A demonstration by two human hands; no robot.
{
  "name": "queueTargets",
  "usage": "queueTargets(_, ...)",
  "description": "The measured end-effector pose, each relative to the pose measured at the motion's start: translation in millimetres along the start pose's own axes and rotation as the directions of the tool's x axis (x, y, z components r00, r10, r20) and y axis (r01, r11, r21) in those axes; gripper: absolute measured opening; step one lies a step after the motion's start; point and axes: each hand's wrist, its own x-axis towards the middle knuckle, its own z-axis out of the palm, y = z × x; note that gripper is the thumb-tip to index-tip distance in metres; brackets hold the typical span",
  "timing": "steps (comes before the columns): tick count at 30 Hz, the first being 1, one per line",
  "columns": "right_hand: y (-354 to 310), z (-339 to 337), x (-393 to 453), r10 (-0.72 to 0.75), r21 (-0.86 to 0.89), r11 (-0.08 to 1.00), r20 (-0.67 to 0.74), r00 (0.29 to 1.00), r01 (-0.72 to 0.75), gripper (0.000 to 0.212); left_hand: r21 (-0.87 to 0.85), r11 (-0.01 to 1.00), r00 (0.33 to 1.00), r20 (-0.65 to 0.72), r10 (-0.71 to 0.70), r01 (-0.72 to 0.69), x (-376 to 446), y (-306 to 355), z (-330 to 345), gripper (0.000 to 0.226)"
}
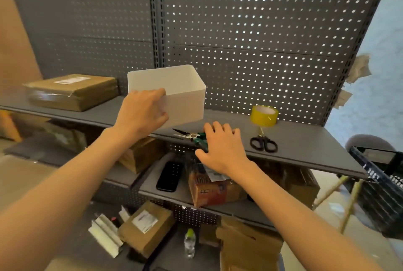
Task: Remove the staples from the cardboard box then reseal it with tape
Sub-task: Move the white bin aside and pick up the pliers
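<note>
My left hand (142, 112) grips the near left corner of a white open-topped box (174, 89), which is tilted above the grey shelf (305, 137). Just right of it, my right hand (221, 147) lies over the green handles of a pair of pliers (192, 136) at the shelf's front edge; the dark jaws point left, and the handles are partly hidden by my fingers. A yellow roll of tape (264, 116) stands farther right on the shelf, with black scissors (263, 143) in front of it. A taped brown cardboard box (72, 92) sits at the shelf's left end.
A perforated grey panel (239, 30) backs the shelf. On the lower shelf lie a black phone (169, 175) and a printed carton (214, 190). More cardboard boxes (145, 227) and a small bottle (189, 242) sit below. A black crate (383, 183) stands at the right.
</note>
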Motion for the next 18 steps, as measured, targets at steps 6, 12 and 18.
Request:
queueTargets(6, -56.5, -1.0, 34.9, -0.097, -0.026, 0.995, -0.016, 0.995, 0.096, 0.056, 0.057, 0.994, 0.994, -0.052, -0.094, 0.097, -16.6, -68.2, -18.5, 0.034)
queueTargets(12, -126.1, 5.7, 91.8, -0.157, -0.026, 0.987, -0.033, 0.987, 0.156, 0.054, 0.108, 0.985, 0.990, -0.063, -0.125, 0.132, -18.0, -158.4, -31.4, 0.035)
queueTargets(18, -194.3, 16.3, 141.7, -0.177, -0.001, 0.984, -0.057, 0.983, 0.178, 0.053, 0.157, 0.976, 0.987, -0.075, -0.143, 0.154, -13.5, -247.2, -45.1, 0.038)
